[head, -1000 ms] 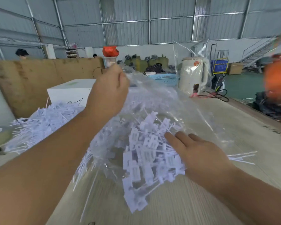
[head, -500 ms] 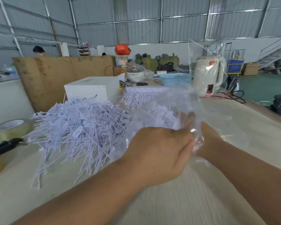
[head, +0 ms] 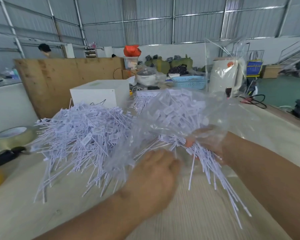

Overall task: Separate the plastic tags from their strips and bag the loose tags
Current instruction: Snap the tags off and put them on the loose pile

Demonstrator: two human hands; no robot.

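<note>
While gripped at its middle by the right hand (head: 210, 144), seen partly through film, one bundle of tags (head: 203, 160): flat heads fanned up and away inside the clear plastic bag (head: 189, 122), thin tails spilling down and toward the viewer over the wooden table (head: 16, 213). Right fingers curled round the bundle. One left hand (head: 152, 181), blurred, just left of and below the bundle, knuckles up, fingers bent toward the bag's lower edge; whether anything pinched, cannot tell. One large heap of loose tags (head: 80, 135) on the table, left of the bag and beyond the left hand, touching the bag's side. Behind the heap: one white box (head: 97, 96). At far left: one roll of tape (head: 12, 135). Farther back: one blue basket (head: 189, 83), one white kettle (head: 223, 77) under a second clear bag.
</note>
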